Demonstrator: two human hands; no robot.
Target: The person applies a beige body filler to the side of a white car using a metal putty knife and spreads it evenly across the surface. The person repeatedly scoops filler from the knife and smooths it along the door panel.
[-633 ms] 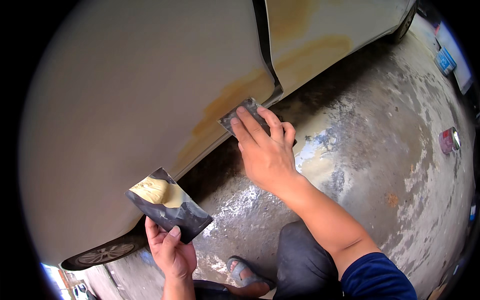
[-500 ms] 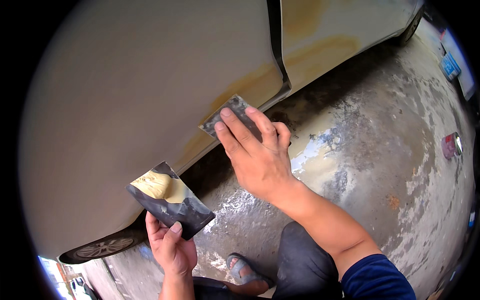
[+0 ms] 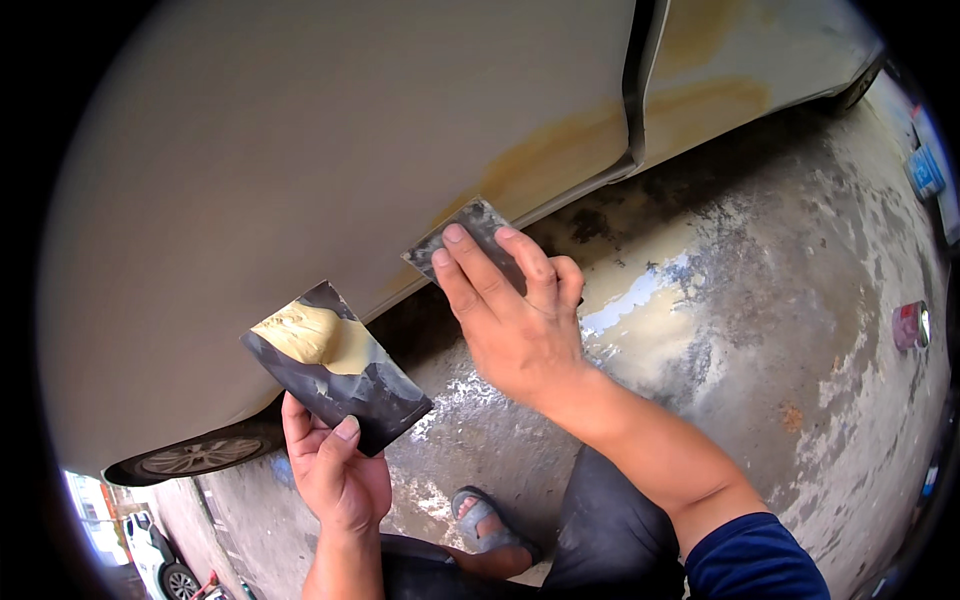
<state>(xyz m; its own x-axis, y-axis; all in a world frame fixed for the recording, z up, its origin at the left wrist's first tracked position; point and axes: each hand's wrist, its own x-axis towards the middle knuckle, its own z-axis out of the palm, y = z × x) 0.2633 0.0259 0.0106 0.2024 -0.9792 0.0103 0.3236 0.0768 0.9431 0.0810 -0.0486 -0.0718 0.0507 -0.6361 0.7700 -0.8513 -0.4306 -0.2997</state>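
My left hand (image 3: 335,475) grips the lower end of a dark, flat putty board (image 3: 385,400), thumb on top. A thick mound of cream-coloured putty (image 3: 300,335) sits on the board's upper part, with a thinner smear beside it. My right hand (image 3: 520,320) holds a dark, smudged rectangular putty spreader (image 3: 468,235), fingers pressed flat along its face. The spreader is over the lower edge of a grey car body panel (image 3: 300,160); whether it touches the panel I cannot tell. A yellowish-brown filler patch (image 3: 550,150) spreads along the panel's lower edge, up and right of the spreader.
A car wheel (image 3: 200,455) shows at lower left, with a white car (image 3: 155,560) beyond it. The concrete floor (image 3: 730,330) is stained and patchy. At far right stand a reddish can (image 3: 910,326) and a blue container (image 3: 925,172). My sandalled foot (image 3: 485,520) is below.
The car panel and floor have shifted rightward in view, so my hands are now further left along the panel. The putty board has come up slightly; both hands keep their holds.
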